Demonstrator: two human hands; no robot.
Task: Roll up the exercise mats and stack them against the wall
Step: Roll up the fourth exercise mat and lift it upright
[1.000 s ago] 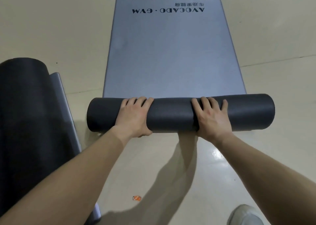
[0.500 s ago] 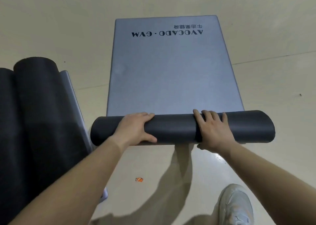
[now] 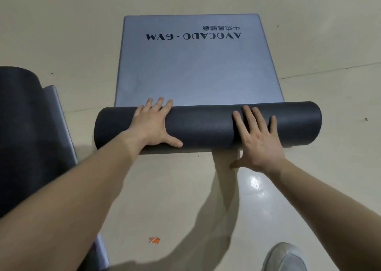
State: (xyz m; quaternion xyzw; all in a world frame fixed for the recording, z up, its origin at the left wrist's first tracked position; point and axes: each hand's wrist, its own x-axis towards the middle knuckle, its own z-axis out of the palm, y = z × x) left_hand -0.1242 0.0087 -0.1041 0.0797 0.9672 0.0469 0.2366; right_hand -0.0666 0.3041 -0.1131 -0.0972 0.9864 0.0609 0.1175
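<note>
Left hand (image 3: 153, 126), right hand (image 3: 260, 143) atop mat (image 3: 202, 126)

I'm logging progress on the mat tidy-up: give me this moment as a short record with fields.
progress: grey mat partly rolled, printed end flat on floor
roll: dark, across mat's near end
left hand: flat, pressing roll
right hand: flat, fingers on roll
second mat: rolled, at left
litter: orange scrap
</note>
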